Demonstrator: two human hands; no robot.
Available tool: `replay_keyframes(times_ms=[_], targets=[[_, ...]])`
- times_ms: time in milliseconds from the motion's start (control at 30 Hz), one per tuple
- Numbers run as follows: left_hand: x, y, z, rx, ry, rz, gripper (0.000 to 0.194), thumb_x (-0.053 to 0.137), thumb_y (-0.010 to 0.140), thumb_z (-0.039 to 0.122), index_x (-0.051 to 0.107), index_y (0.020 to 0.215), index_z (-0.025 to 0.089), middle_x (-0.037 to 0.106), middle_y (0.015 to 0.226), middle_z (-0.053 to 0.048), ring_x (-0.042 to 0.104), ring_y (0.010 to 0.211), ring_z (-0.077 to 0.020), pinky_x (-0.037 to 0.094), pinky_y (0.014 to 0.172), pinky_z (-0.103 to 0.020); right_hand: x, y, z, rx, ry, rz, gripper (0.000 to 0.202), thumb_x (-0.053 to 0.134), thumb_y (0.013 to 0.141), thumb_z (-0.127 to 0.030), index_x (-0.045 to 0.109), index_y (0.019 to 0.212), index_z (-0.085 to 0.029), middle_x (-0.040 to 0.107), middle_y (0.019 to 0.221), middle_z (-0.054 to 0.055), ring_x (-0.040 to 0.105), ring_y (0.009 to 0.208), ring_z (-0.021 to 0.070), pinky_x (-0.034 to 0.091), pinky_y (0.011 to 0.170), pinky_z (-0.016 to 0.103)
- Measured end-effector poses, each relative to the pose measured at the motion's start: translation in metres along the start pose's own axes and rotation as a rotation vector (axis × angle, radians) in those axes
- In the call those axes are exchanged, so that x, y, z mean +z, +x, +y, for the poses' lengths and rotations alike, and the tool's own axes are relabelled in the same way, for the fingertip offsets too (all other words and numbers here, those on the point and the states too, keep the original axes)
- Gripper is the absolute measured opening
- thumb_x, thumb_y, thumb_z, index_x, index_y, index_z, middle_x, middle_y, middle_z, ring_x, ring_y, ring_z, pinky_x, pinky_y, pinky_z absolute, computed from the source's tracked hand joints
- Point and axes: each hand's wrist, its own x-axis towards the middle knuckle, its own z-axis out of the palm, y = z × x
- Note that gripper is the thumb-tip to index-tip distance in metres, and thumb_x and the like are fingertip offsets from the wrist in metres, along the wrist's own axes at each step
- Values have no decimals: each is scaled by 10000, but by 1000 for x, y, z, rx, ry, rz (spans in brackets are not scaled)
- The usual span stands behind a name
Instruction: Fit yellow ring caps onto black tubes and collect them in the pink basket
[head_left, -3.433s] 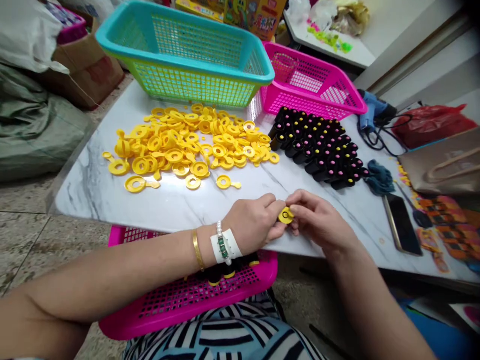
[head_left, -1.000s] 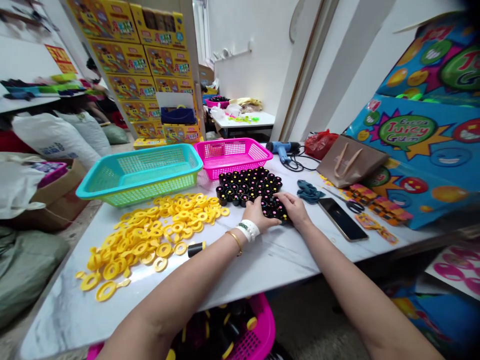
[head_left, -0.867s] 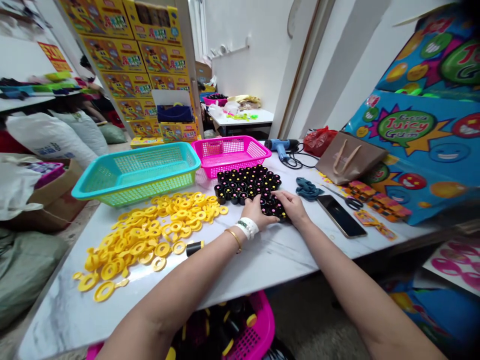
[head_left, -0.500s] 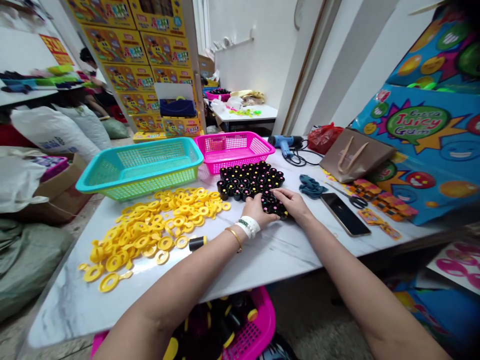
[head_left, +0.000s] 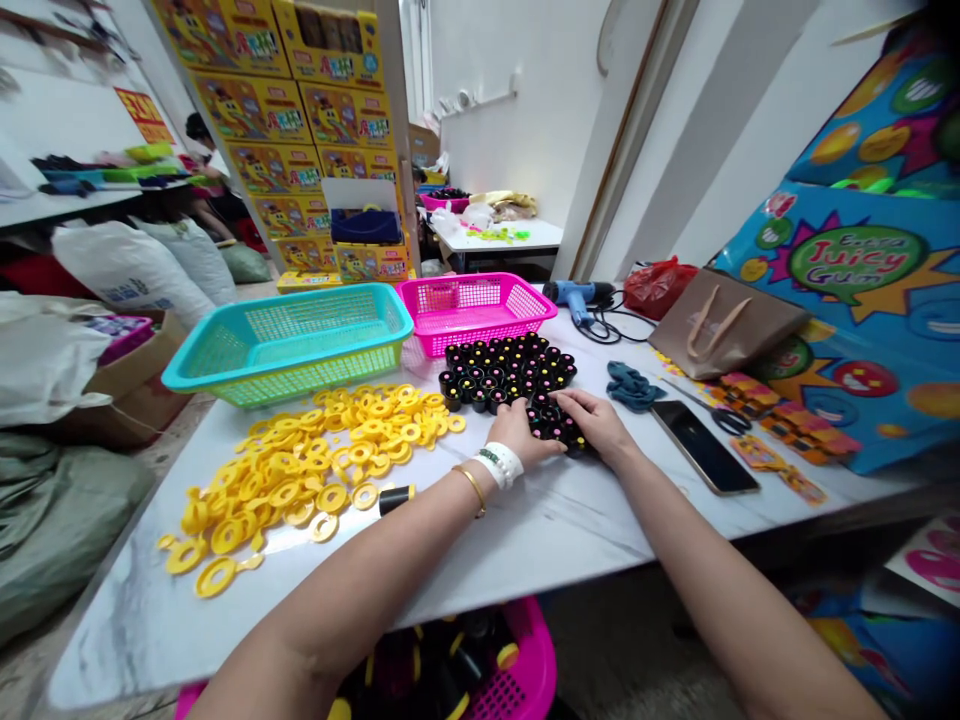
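Note:
Small black cups [head_left: 499, 372], several with a pink or yellow dot inside, stand packed together on the white marble-patterned table [head_left: 517, 545]. At the near left edge of this cluster is my left hand [head_left: 521, 440], its fingers and thumb curved round some of the cups. My right hand [head_left: 600, 425] reaches in from the right, with its fingers bent and its fingertips against the cups. The fingers partly hide the cups between my hands. To the left lies a spread heap of yellow rings with tabs [head_left: 300, 470]. A black cylinder with a yellow end [head_left: 395, 498] lies beside my left forearm.
Behind the heap stand a teal-and-green basket [head_left: 289, 340] and a pink basket [head_left: 480, 312]. On the right are a blue heat gun [head_left: 577, 297], a dark blue cloth [head_left: 630, 385], a phone [head_left: 705, 447], scissors [head_left: 729, 420] and a brown paper bag [head_left: 727, 325]. Another pink basket [head_left: 536, 660] sits below the table edge.
The whole view has shifted slightly, so things appear a little lower and further right. Both hands remain at the black cups, with little change in their grip.

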Motion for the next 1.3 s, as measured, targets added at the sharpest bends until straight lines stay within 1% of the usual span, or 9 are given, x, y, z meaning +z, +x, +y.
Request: replay_keyframes(times_ms=[100, 167, 333, 467, 633, 800, 933, 1133, 1300], targets=[[0, 2, -1, 22, -1, -3, 987, 810, 557, 552, 423, 1387, 185, 556, 1167, -131, 603, 1062, -273, 469, 948, -330, 0, 0, 0, -2, -10, 3, 367, 655, 782, -511, 754, 980, -219, 744, 1054, 54, 640, 1026, 260, 467, 927, 379], [-1, 2, -1, 31, -2, -1, 1020, 815, 553, 551, 401, 1420, 207, 556, 1163, -122, 599, 1065, -269, 467, 955, -327, 1, 0, 0, 0, -15, -1, 358, 660, 779, -499, 755, 980, -219, 749, 1041, 57, 646, 1013, 262, 469, 925, 386], [-3, -5, -1, 38, -4, 19, 971, 817, 553, 534, 451, 1392, 208, 590, 1087, -103, 586, 1058, -273, 474, 940, -324, 4, -4, -4, 7, -14, -9, 350, 666, 764, -476, 760, 974, -213, 760, 986, 58, 664, 954, 259, 493, 882, 386], [-6, -15, -4, 48, 6, 37, 907, 802, 576, 528, 482, 1360, 204, 610, 1070, -95, 581, 1052, -277, 478, 922, -332, 12, -9, -11, -2, -10, -15, 326, 665, 759, -457, 767, 954, -217, 765, 962, 49, 670, 939, 250, 495, 887, 383], [-14, -28, -9, 32, 25, 56, 904, 806, 590, 498, 478, 1369, 174, 610, 1094, -123, 581, 1061, -287, 474, 923, -344, 26, -16, -17, -18, 0, -19, 302, 662, 761, -428, 769, 949, -216, 766, 966, 49, 672, 935, 242, 495, 896, 382], [-24, -45, -17, 10, 36, 75, 900, 807, 598, 494, 474, 1374, 183, 624, 1076, -119, 592, 1039, -289, 474, 918, -358, 41, -24, -23, -22, 30, -46, 293, 647, 771, -417, 768, 950, -220, 765, 965, 44, 673, 926, 235, 503, 868, 370], [-36, -64, -26, -4, 35, 84, 875, 806, 620, 463, 464, 1381, 200, 627, 1121, -109, 593, 1051, -286, 472, 925, -364, 56, -34, -32, -25, 66, -88, 279, 646, 769, -394, 766, 946, -215, 760, 985, 46, 669, 941, 227, 494, 880, 352], [-54, -92, -43, -5, 53, 133, 848, 809, 643, 414, 455, 1375, 171, 614, 1227, -127, 568, 1133, -300, 460, 964, -397, 87, -44, -44, -2, 122, -147, 295, 632, 774, -404, 765, 950, -208, 764, 935, 39, 681, 862, 218, 528, 759, 322], [-56, -100, -51, -20, 68, 166, 856, 806, 652, 443, 449, 1380, 168, 609, 1239, -131, 556, 1147, -305, 451, 979, -410, 97, -47, -45, 1, 149, -106, 281, 666, 763, -419, 766, 927, -213, 762, 938, 29, 670, 903, 219, 517, 808, 319]])
